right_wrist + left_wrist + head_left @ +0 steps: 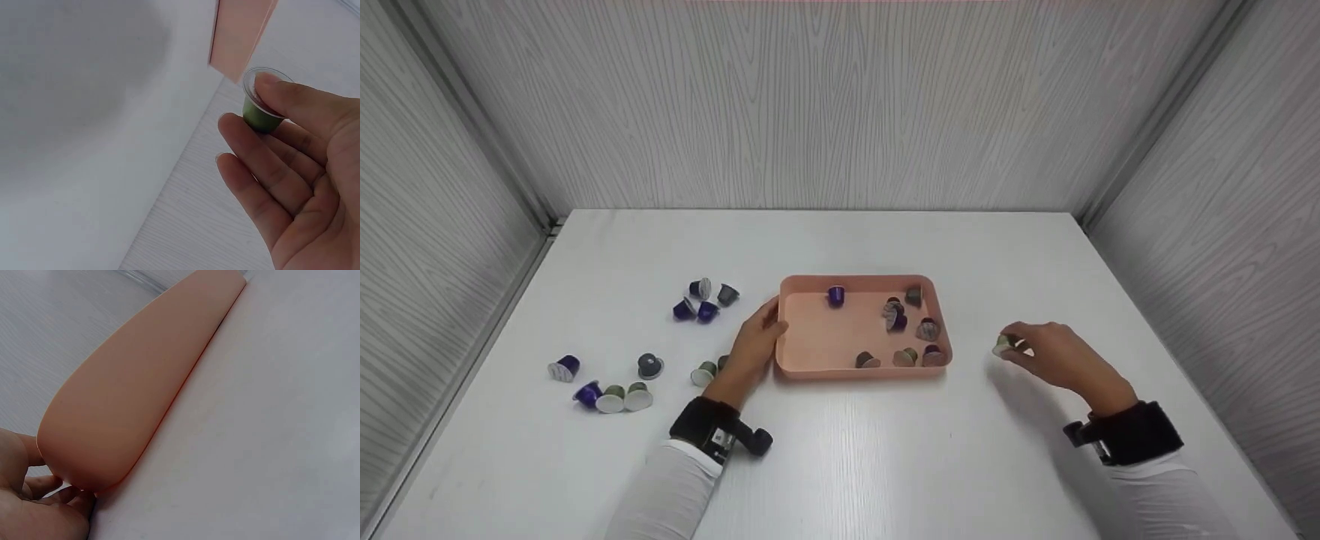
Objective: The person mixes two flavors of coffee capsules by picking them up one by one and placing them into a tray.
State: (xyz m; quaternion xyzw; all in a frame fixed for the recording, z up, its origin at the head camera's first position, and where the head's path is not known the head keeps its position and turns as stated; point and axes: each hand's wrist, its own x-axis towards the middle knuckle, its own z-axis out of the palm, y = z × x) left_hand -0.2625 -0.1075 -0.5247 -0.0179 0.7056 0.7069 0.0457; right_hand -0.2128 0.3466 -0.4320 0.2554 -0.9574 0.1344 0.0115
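My right hand (1050, 356) pinches a green coffee capsule (260, 117) between thumb and fingers, to the right of the tray. The thumb lies across the capsule's lid in the right wrist view, and the two nearest fingers extend below it. At the left side of the pink tray (817, 337), my left hand (754, 341) grips the wall, its thumb over the rim. Inside the tray, a purple capsule (836, 296) lies near the back wall. Several more capsules, purple, dark grey and green, lie toward its right side, among them a green capsule (905, 357) at the front.
Left of the tray lie loose capsules: a back cluster with a dark grey capsule (727, 295), and a front group with a purple capsule (587, 394). A green capsule (704, 373) sits beside my left wrist. Pale panels (825, 105) enclose the white table (870, 465).
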